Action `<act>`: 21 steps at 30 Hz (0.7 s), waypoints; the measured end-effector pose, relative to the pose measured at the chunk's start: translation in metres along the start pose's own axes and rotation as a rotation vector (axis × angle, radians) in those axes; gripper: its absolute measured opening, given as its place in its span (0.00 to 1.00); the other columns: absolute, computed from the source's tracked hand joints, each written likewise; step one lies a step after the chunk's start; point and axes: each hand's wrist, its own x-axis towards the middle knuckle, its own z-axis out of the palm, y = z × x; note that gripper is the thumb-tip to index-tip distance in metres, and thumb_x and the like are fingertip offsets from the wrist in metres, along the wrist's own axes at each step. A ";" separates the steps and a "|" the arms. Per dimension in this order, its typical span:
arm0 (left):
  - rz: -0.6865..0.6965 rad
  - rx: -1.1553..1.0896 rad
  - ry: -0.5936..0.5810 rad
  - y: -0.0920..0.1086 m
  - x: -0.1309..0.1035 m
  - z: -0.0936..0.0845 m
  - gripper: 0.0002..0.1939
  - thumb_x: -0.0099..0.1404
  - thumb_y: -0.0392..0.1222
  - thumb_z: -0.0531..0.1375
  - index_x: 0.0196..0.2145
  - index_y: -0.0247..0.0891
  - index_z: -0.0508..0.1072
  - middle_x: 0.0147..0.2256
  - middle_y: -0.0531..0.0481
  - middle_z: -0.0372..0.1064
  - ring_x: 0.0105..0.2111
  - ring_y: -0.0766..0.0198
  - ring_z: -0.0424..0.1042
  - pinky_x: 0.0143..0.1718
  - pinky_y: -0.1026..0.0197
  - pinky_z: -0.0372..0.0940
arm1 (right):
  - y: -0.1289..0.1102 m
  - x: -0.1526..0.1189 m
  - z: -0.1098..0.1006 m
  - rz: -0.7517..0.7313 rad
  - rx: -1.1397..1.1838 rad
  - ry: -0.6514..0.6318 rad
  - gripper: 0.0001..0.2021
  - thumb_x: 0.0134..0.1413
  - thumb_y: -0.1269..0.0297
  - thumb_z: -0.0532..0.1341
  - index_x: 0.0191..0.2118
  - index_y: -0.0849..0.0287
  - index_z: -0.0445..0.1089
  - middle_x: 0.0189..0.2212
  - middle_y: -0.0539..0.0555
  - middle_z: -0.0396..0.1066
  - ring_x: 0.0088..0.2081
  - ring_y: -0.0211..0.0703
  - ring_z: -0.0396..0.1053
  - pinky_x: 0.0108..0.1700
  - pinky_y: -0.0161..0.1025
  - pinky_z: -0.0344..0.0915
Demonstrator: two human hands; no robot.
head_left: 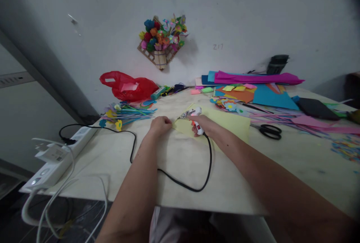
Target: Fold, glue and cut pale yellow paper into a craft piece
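Note:
My right hand (pixel 201 123) is wrapped round a white glue gun (pixel 199 127) with a red switch and a black cord. The gun's metal front points left, toward my left hand (pixel 161 126). The fingers of my left hand are pinched at the left tip of a pale yellow sheet (pixel 234 123), close to the gun's nozzle; what exactly they hold is too small to make out. Part of the yellow sheet lies under my right hand and wrist.
Paper flowers on stems (pixel 126 113) and a red plastic bag (pixel 129 87) lie at the back left. A power strip (pixel 60 164) with cables runs along the left edge. Black-handled scissors (pixel 270 131), coloured sheets (pixel 274 96) and a dark phone-like slab (pixel 317 108) are on the right.

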 end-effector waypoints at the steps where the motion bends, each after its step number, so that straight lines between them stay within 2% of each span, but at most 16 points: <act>1: 0.000 -0.001 0.000 0.000 0.000 0.000 0.11 0.49 0.42 0.58 0.30 0.39 0.76 0.29 0.49 0.73 0.31 0.61 0.69 0.30 0.65 0.59 | 0.000 0.000 -0.001 -0.008 0.009 0.017 0.12 0.54 0.59 0.56 0.27 0.62 0.59 0.11 0.47 0.59 0.12 0.33 0.58 0.15 0.34 0.64; 9: -0.012 -0.077 -0.042 0.001 -0.005 -0.006 0.12 0.47 0.42 0.59 0.31 0.38 0.76 0.29 0.49 0.73 0.31 0.62 0.69 0.29 0.66 0.59 | 0.001 0.002 -0.003 -0.017 0.028 0.045 0.13 0.54 0.58 0.56 0.28 0.64 0.62 0.13 0.51 0.63 0.12 0.34 0.60 0.17 0.34 0.64; 21: 0.008 -0.071 -0.035 -0.001 -0.004 -0.006 0.12 0.48 0.40 0.58 0.31 0.38 0.76 0.30 0.49 0.73 0.32 0.62 0.70 0.30 0.66 0.60 | 0.003 0.006 -0.002 0.016 -0.026 -0.034 0.15 0.54 0.56 0.56 0.26 0.64 0.62 0.12 0.51 0.64 0.12 0.33 0.59 0.16 0.34 0.65</act>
